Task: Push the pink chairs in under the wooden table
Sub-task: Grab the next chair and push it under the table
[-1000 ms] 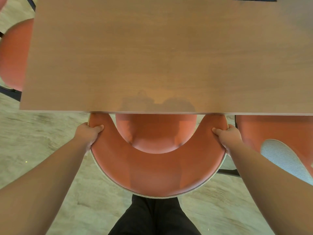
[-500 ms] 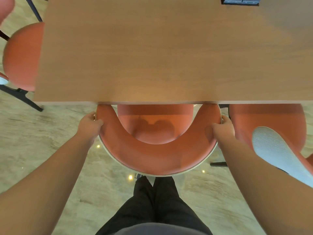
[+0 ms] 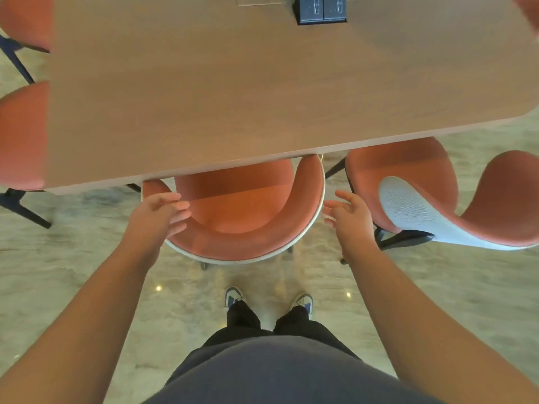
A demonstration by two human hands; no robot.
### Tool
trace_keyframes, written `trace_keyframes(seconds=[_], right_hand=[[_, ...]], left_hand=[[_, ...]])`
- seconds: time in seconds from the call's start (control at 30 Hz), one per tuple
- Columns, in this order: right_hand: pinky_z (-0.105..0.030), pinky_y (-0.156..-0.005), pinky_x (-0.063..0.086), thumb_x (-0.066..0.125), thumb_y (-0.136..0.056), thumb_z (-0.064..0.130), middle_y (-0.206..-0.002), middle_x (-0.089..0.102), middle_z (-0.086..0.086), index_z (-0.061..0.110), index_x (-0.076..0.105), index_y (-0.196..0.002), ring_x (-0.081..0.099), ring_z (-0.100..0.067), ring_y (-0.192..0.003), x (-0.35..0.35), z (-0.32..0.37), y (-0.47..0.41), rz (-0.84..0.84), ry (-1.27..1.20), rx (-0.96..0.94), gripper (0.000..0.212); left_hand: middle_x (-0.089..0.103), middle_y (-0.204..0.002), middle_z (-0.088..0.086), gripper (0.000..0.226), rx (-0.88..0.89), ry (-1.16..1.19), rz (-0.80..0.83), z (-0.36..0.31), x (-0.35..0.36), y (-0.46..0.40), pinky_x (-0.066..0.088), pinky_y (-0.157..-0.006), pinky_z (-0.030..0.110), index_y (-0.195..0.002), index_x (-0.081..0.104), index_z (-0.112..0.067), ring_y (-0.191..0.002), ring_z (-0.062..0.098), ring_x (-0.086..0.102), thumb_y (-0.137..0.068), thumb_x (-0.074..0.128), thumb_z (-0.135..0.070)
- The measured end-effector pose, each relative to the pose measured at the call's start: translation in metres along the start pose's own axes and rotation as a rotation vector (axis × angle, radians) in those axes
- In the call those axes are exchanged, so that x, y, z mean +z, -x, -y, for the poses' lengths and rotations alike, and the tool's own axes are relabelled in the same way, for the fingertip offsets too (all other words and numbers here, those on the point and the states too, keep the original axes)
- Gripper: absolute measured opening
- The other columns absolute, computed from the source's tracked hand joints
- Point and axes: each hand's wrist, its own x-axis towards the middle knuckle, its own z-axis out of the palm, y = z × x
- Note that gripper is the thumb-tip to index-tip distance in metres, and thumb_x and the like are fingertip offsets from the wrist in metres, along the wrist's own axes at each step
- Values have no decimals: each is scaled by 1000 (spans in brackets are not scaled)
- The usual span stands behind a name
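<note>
Both hands spread wide, holding nothing: left hand (image 3: 159, 212), right hand (image 3: 348, 212) flanking tucked curved pink upholstered chair (image 3: 248, 211); untucked pink chair w/ grey back (image 3: 414, 199) just right of right hand, nearer it, beside wooden table (image 3: 204, 97).

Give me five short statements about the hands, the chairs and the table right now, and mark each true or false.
1. Both hands grip the middle chair. False: the left hand and right hand are open, fingers spread.
2. The middle chair's seat lies partly under the wooden table. True.
3. The chair on the right is turned askew. True.
4. The table is bare. False: a dark socket box sits in it.
5. The person is barefoot. False: they wear shoes.
</note>
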Motion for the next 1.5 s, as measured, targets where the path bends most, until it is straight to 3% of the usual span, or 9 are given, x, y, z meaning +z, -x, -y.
trace_keyframes(seconds=[0.2, 0.3, 0.5, 0.67, 0.8, 1.0, 1.23, 1.4, 1.5], right_hand=[[-28, -76, 60, 44, -93, 0, -93, 79, 4, 30, 64, -113, 75, -17, -90, -91, 0, 44, 64, -73, -110, 41], [-24, -73, 59, 43, -94, -1, -95, 79, 2, 27, 65, -113, 75, -18, -89, -153, -7, 47, 52, -128, -150, 40], [-36, -82, 58, 43, -92, 1, -94, 79, 1, 27, 66, -113, 75, -15, -87, -286, -36, 44, 73, -121, -200, 41], [-23, -73, 56, 42, -92, -1, -91, 79, 2, 28, 66, -109, 75, -11, -86, -376, -59, 45, 0, -148, -208, 41], [-31, -78, 57, 42, -94, -2, -91, 78, 0, 26, 66, -109, 74, -15, -86, -422, -74, 39, -60, -175, -172, 39], [-26, -75, 57, 41, -92, -2, -90, 78, 2, 26, 67, -109, 73, -13, -86, -461, -75, 3, -122, -156, -139, 42], [-41, -84, 60, 42, -85, 7, -90, 77, 8, 45, 66, -97, 72, -9, -85, -478, -66, -75, -153, 3, -44, 47], [-48, -88, 60, 43, -87, 3, -84, 77, 9, 33, 67, -105, 73, -12, -83, -497, -49, -149, -233, 36, 103, 42], [-37, -77, 59, 42, -88, 3, -83, 76, 14, 34, 66, -104, 73, -9, -76, -505, -33, -189, -270, 36, 103, 42]], left_hand=[[80, -96, 4, 16, 96, -79, 74, -13, 79, 63, 59, -81, 35, -109, 68, -12, -95, 22, 77, -100, 57, -5], [80, -98, 2, 18, 171, -122, 128, -13, 140, 94, 60, -81, 38, -109, 68, -14, -94, 21, 77, -102, 53, -8], [80, -95, 2, 22, 241, -158, 267, -4, 292, 172, 60, -78, 36, -105, 68, -16, -87, 22, 77, -103, 49, -5], [79, -96, 7, 24, 230, -199, 369, 8, 399, 221, 62, -79, 38, -107, 68, -14, -87, 24, 77, -103, 48, -2], [79, -96, 1, 24, 227, -246, 427, 6, 449, 240, 61, -81, 41, -108, 70, -18, -90, 23, 77, -103, 50, -5], [79, -98, -2, 25, 236, -324, 472, -1, 494, 233, 61, -81, 37, -111, 69, -20, -92, 18, 77, -105, 48, -8], [79, -95, -5, 24, 149, -337, 476, -3, 539, 178, 60, -72, 27, -110, 68, -20, -88, 14, 76, -105, 48, -8], [77, -99, 8, 18, -14, -321, 437, -6, 577, 121, 58, -77, 36, -111, 63, -15, -86, 22, 75, -100, 53, -5], [73, -107, 18, 25, -122, -330, 448, -9, 599, 93, 58, -72, 34, -118, 60, -11, -87, 24, 72, -94, 66, -5]])
